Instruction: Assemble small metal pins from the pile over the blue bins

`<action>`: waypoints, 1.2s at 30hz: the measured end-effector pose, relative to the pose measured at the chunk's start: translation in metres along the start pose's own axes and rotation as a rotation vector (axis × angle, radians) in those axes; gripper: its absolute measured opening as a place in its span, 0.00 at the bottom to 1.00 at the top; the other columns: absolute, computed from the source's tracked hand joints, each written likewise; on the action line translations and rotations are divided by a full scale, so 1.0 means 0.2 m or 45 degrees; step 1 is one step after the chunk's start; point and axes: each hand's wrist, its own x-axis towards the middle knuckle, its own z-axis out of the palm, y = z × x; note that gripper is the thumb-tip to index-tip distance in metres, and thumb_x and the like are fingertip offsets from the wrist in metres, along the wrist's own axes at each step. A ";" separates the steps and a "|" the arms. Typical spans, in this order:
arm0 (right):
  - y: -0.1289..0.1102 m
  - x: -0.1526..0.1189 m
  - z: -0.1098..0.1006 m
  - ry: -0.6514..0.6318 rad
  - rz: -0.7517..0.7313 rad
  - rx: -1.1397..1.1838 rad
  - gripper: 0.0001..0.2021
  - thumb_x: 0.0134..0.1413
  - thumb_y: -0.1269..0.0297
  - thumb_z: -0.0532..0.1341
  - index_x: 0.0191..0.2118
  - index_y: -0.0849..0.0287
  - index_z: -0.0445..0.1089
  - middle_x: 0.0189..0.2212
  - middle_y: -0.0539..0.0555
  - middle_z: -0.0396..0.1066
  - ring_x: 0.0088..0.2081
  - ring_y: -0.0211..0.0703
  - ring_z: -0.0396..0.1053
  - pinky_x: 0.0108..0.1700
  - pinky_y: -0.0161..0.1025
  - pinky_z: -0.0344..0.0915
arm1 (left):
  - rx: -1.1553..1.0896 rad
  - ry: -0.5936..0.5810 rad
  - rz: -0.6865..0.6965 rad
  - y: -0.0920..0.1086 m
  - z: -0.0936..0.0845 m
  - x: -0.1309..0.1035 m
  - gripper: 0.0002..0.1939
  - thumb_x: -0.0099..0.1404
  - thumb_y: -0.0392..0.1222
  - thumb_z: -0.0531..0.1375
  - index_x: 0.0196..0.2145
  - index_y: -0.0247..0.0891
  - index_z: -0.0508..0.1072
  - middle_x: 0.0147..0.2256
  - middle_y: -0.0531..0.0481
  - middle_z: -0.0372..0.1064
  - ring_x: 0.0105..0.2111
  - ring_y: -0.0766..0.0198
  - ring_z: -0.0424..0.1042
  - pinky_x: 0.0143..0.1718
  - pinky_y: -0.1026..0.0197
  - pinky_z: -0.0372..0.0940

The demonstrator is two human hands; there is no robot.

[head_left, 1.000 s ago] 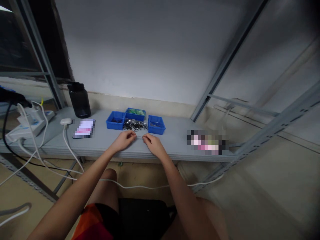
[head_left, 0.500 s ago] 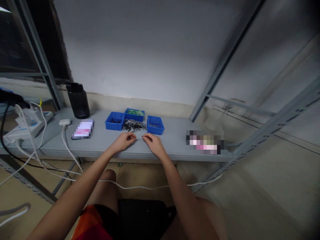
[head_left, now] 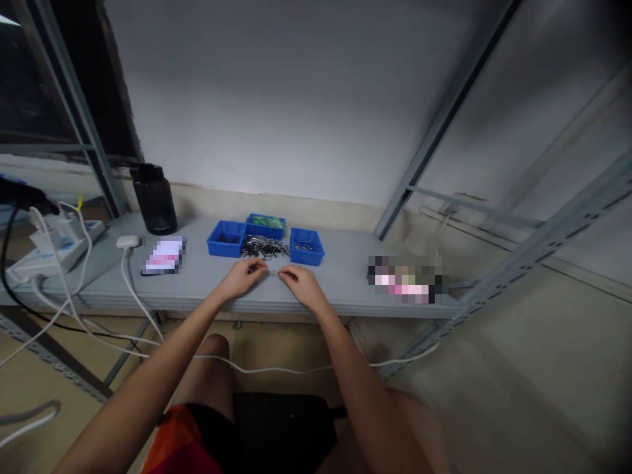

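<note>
Between my two hands, just above the grey shelf, stretches a thin pale metallic rod [head_left: 272, 272]. My left hand [head_left: 243, 279] is closed in a pinch at one end of it. At the other end, the fingertips of my right hand [head_left: 302, 284] are pinched together too. Right beyond my hands lies a pile of thin metal pieces with dark ends [head_left: 265, 246]. Around this pile stand a left blue bin [head_left: 225, 249] with dark small parts, a back blue bin [head_left: 266, 232] with green contents, and a right blue bin [head_left: 307, 257] with a few thin metal pieces.
A dark bottle [head_left: 154, 201] and a phone [head_left: 162, 257] with a blurred screen are on the left of the shelf [head_left: 345, 289]. Beside them are a white charger [head_left: 128, 241], a power strip [head_left: 59, 247] and loose cables. A pixelated object [head_left: 405, 281] lies at the right.
My right hand has shifted very slightly left, closer to my left hand. Both hands keep their pinch, and the bins and pile stay in place.
</note>
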 end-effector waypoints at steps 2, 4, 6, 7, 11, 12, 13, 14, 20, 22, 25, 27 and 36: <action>0.00 0.00 0.01 -0.080 -0.041 -0.103 0.08 0.57 0.66 0.57 0.34 0.57 0.74 0.33 0.54 0.74 0.35 0.42 0.68 0.41 0.38 0.62 | -0.006 0.004 -0.003 0.01 0.00 0.00 0.11 0.62 0.44 0.53 0.32 0.35 0.71 0.34 0.47 0.73 0.34 0.61 0.69 0.40 0.60 0.62; 0.00 0.00 0.01 -0.118 -0.063 -0.157 0.07 0.57 0.66 0.58 0.34 0.57 0.74 0.33 0.54 0.74 0.36 0.42 0.68 0.42 0.39 0.61 | -0.011 -0.002 0.001 0.01 0.00 0.00 0.11 0.62 0.44 0.53 0.32 0.35 0.71 0.34 0.47 0.73 0.35 0.60 0.69 0.40 0.59 0.63; -0.01 -0.01 0.00 -0.107 -0.052 -0.139 0.08 0.57 0.66 0.57 0.34 0.57 0.74 0.33 0.54 0.74 0.36 0.43 0.69 0.41 0.39 0.61 | -0.008 0.006 0.002 0.01 0.00 0.00 0.11 0.63 0.44 0.53 0.33 0.35 0.72 0.34 0.47 0.73 0.35 0.60 0.69 0.40 0.59 0.63; -0.01 0.00 0.00 -0.086 -0.034 -0.105 0.08 0.57 0.65 0.56 0.34 0.58 0.74 0.32 0.54 0.74 0.35 0.42 0.69 0.41 0.39 0.62 | -0.001 0.012 -0.003 0.00 0.00 0.00 0.11 0.63 0.44 0.53 0.33 0.35 0.72 0.34 0.47 0.73 0.35 0.60 0.69 0.40 0.59 0.63; -0.01 0.00 -0.02 0.059 0.046 0.071 0.10 0.57 0.61 0.55 0.34 0.58 0.73 0.32 0.53 0.75 0.33 0.42 0.69 0.39 0.38 0.63 | 0.033 -0.062 -0.033 -0.01 0.01 0.00 0.10 0.61 0.43 0.55 0.33 0.35 0.72 0.32 0.48 0.73 0.33 0.60 0.69 0.39 0.59 0.63; -0.01 0.00 -0.02 0.087 0.059 0.101 0.11 0.56 0.60 0.56 0.34 0.58 0.73 0.32 0.53 0.75 0.33 0.42 0.69 0.39 0.38 0.63 | 0.040 -0.103 -0.029 -0.01 0.01 0.00 0.10 0.61 0.43 0.55 0.33 0.35 0.72 0.31 0.48 0.73 0.33 0.61 0.69 0.38 0.60 0.63; -0.01 0.00 -0.02 0.106 0.068 0.124 0.11 0.56 0.59 0.56 0.34 0.58 0.73 0.31 0.53 0.75 0.33 0.42 0.69 0.39 0.38 0.63 | 0.049 -0.142 -0.018 -0.01 0.01 0.00 0.10 0.61 0.44 0.55 0.34 0.35 0.72 0.31 0.48 0.73 0.32 0.61 0.69 0.37 0.60 0.63; -0.01 0.00 -0.02 0.119 0.076 0.143 0.11 0.55 0.59 0.56 0.33 0.58 0.73 0.31 0.53 0.75 0.33 0.42 0.69 0.39 0.38 0.63 | 0.060 -0.170 -0.003 -0.01 0.01 0.00 0.11 0.61 0.44 0.55 0.34 0.35 0.73 0.31 0.48 0.72 0.32 0.61 0.68 0.37 0.60 0.62; -0.01 0.00 -0.01 0.135 0.144 0.241 0.11 0.55 0.58 0.56 0.38 0.58 0.70 0.30 0.53 0.73 0.32 0.41 0.69 0.37 0.37 0.64 | 0.080 -0.087 0.029 -0.03 0.01 0.00 0.14 0.64 0.47 0.52 0.34 0.35 0.72 0.31 0.49 0.72 0.32 0.61 0.67 0.36 0.61 0.61; -0.01 0.00 -0.01 0.133 0.142 0.258 0.12 0.54 0.58 0.57 0.41 0.58 0.68 0.33 0.53 0.73 0.33 0.41 0.69 0.35 0.36 0.64 | 0.102 -0.053 0.009 -0.03 0.01 0.00 0.14 0.64 0.47 0.52 0.33 0.35 0.72 0.30 0.49 0.71 0.30 0.61 0.67 0.35 0.62 0.61; -0.01 0.00 -0.01 0.063 0.059 0.221 0.10 0.55 0.60 0.57 0.41 0.58 0.68 0.36 0.54 0.72 0.34 0.40 0.68 0.35 0.35 0.63 | 0.145 -0.071 0.012 -0.03 0.01 0.00 0.14 0.63 0.46 0.52 0.34 0.35 0.72 0.29 0.48 0.71 0.30 0.61 0.67 0.34 0.62 0.60; -0.01 0.00 -0.01 0.019 0.002 0.164 0.08 0.55 0.61 0.56 0.38 0.58 0.69 0.34 0.53 0.71 0.33 0.39 0.68 0.35 0.35 0.63 | 0.163 -0.099 0.025 -0.02 0.01 -0.01 0.14 0.63 0.46 0.52 0.34 0.35 0.72 0.29 0.48 0.71 0.29 0.61 0.67 0.34 0.62 0.60; -0.01 0.00 -0.02 0.103 0.026 0.159 0.09 0.54 0.60 0.57 0.33 0.58 0.72 0.31 0.54 0.73 0.34 0.43 0.69 0.36 0.37 0.64 | 0.113 -0.050 -0.006 -0.02 0.01 0.00 0.14 0.63 0.45 0.53 0.35 0.34 0.74 0.33 0.47 0.74 0.32 0.60 0.69 0.36 0.60 0.61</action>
